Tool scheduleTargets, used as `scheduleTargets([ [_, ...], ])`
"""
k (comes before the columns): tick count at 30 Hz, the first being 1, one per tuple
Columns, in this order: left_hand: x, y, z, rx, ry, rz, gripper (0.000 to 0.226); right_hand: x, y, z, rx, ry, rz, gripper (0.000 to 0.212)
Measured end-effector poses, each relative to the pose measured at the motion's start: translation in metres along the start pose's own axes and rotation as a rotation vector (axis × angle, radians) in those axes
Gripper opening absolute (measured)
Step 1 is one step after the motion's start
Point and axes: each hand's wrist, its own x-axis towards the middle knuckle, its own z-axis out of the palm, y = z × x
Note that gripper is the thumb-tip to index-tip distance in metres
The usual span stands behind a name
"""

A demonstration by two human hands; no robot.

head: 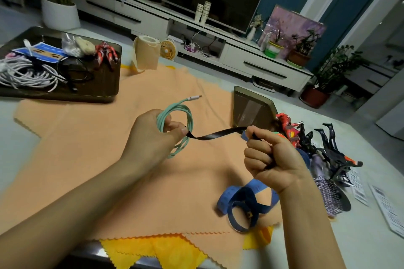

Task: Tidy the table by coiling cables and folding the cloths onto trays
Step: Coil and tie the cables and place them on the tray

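Note:
My left hand (153,135) grips a coiled mint-green cable (185,120), its plug end sticking out toward the far side. A black strap (218,134) runs from under my left thumb to my right hand (271,157), which is closed in a fist around its other end. Both hands hover above a peach cloth (98,137) spread over the table. A yellow cloth (157,251) peeks out beneath it at the near edge. A dark tray (105,91) at the far left holds coiled white cables (28,74). A second tray (251,107) lies at the right.
A blue measuring tape (244,203) lies looped on the peach cloth below my right hand. Toy figures (317,144) and paper slips (387,209) are scattered at the right. A paper roll (145,52) and a small fan (167,50) stand at the far edge.

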Motion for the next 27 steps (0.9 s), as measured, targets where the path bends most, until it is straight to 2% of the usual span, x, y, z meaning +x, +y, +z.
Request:
scheduleTargets([
  [2,0.003,0.000,-0.003,-0.003,0.006,-0.007,0.034,-0.002,-0.001,0.000,-0.277,0.052,-0.038,0.020],
  [5,0.007,0.001,-0.007,0.011,-0.008,-0.009,0.034,-0.006,0.001,-0.001,-0.919,0.151,-0.101,0.030],
  [8,0.005,0.002,-0.007,0.047,-0.071,-0.010,0.033,-0.009,0.014,0.007,-1.467,0.131,-0.117,0.019],
  [10,0.001,0.002,-0.003,0.050,-0.125,-0.024,0.032,-0.008,0.029,0.015,-1.694,0.128,-0.356,0.040],
  [11,-0.001,0.001,-0.001,0.057,-0.146,-0.024,0.032,-0.010,0.037,0.023,-1.718,0.118,-0.517,0.047],
  [13,-0.002,0.001,0.001,0.064,-0.146,-0.018,0.033,-0.012,0.052,0.039,-1.719,0.075,-0.743,0.045],
  [15,0.000,0.001,0.000,0.052,-0.133,-0.031,0.033,-0.012,0.061,0.047,-1.746,0.102,-0.814,0.036],
  [18,0.002,0.002,-0.003,0.026,-0.141,-0.066,0.034,-0.007,0.068,0.049,-1.747,0.168,-0.941,0.035],
  [19,0.003,0.002,-0.004,0.005,-0.142,-0.083,0.035,-0.006,0.069,0.050,-1.722,0.159,-0.985,0.027],
  [21,0.004,0.001,-0.004,-0.047,-0.127,-0.124,0.036,-0.003,0.070,0.053,-1.679,0.135,-1.008,0.012],
  [27,0.007,-0.001,-0.006,-0.105,-0.125,-0.208,0.035,0.000,0.069,0.051,-1.383,0.079,-0.834,0.018],
])
